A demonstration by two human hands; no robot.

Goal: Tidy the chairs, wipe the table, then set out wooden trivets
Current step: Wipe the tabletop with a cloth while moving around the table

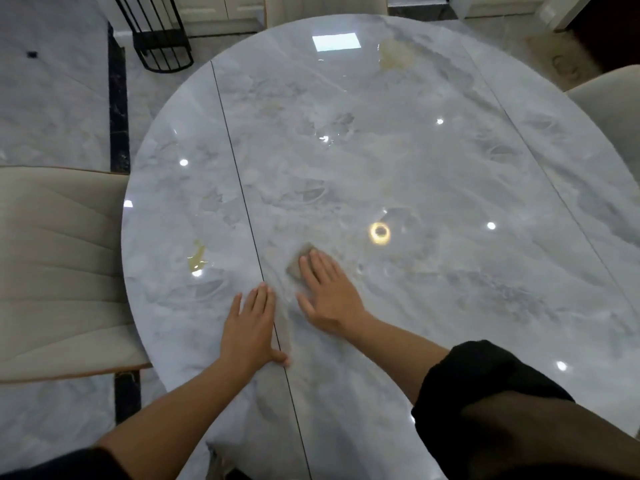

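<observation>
Looking down from the head camera, I see a glossy grey marble table (433,174) filling the view. Toward 6 o'clock, the right hand (330,296) lies flat, its fingers (320,268) straight and together, pressing a small brownish cloth (297,262) onto the surface. Only the cloth's far corner shows beyond the fingertips. Just beside it, toward 7 o'clock, the left hand (251,329) rests palm-down with its fingers straight, holding nothing, its thumb on a dark seam (239,174) in the tabletop. A yellowish smear (196,256) sits at 8 o'clock and another yellowish patch (394,53) near 12 o'clock. Beige chairs stand at 9 o'clock (59,265) and 2 o'clock (613,102).
</observation>
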